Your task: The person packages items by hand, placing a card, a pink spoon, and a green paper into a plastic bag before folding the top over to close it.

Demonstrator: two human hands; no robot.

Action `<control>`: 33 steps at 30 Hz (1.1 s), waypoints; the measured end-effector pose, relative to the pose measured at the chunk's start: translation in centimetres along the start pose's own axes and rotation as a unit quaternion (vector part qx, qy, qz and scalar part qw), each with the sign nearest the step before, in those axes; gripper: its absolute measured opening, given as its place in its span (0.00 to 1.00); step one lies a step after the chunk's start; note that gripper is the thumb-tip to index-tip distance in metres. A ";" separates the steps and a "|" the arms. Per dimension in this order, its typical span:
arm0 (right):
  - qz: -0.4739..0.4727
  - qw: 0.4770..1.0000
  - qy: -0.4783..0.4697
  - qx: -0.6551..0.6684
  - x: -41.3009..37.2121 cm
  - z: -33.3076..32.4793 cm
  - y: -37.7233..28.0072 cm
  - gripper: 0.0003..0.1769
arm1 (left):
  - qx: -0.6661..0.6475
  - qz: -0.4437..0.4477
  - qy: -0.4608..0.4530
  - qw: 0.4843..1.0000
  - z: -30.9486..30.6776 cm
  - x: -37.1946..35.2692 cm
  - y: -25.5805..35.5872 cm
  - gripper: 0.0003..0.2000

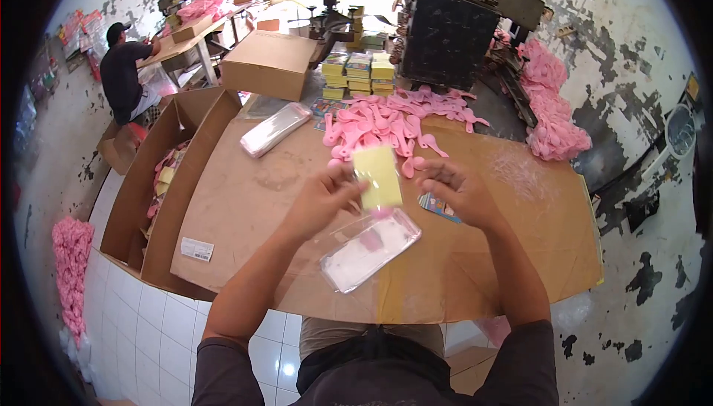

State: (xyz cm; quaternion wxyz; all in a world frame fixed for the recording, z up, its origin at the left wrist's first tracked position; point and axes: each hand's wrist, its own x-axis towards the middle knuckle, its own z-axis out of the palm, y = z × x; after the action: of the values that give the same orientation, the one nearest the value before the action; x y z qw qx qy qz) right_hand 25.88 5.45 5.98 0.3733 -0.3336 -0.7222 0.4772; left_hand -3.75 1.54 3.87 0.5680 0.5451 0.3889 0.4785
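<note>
My left hand [336, 194] pinches the left edge of a yellow card [377, 177] in what looks like a clear sleeve, with something pink at its lower end. To the right of the card, my right hand [449, 187] has its fingers apart and curved, touching nothing that I can make out. Below the card lies a stack of clear plastic sleeves [371, 251]. Partly under my right hand is a stack of printed cards [440, 208]. Beyond both hands spreads a pile of pink spoons [386, 125] on the cardboard-covered table [260, 198].
Another sleeve stack [275, 130] lies at the back left. Yellow card stacks [358, 72] stand behind the spoons, beside a black machine [449, 31]. An open carton [163, 183] flanks the table's left side. A person [125, 72] sits at the far left.
</note>
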 end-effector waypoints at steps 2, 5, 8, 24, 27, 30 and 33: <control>0.022 0.996 0.023 -0.080 0.0 -1.7 0.3 0.18 | -0.075 0.094 0.134 0.984 -3.1 0.8 0.0 0.14; 0.071 0.984 0.039 -0.157 -0.9 -3.6 1.8 0.20 | -0.207 0.313 0.323 0.869 -7.0 1.4 2.6 0.22; 0.048 0.962 0.054 -0.263 -1.7 -4.6 3.9 0.21 | -0.219 0.294 0.335 0.868 -9.0 2.0 1.3 0.26; 0.008 0.949 0.076 -0.307 -2.8 -5.2 6.5 0.20 | 0.428 0.055 0.005 0.902 2.9 0.0 -5.0 0.16; 0.025 0.951 0.086 -0.295 -2.7 -5.6 7.0 0.19 | 0.344 0.028 0.020 0.938 2.9 0.0 -4.6 0.14; 0.011 0.953 0.109 -0.283 -2.8 -5.5 6.9 0.17 | 0.305 -0.011 0.021 0.952 3.1 -0.3 -3.0 0.11; 0.020 0.974 0.125 -0.189 -2.7 -4.3 5.5 0.15 | 0.229 -0.032 -0.008 0.973 2.6 0.1 -3.7 0.09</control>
State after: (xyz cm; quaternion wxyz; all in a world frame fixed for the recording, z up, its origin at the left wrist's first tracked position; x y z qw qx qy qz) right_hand 31.61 6.79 1.37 0.3813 -0.4694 -0.7401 0.2941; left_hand -0.73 1.18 0.48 0.4467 0.6517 0.5008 0.3535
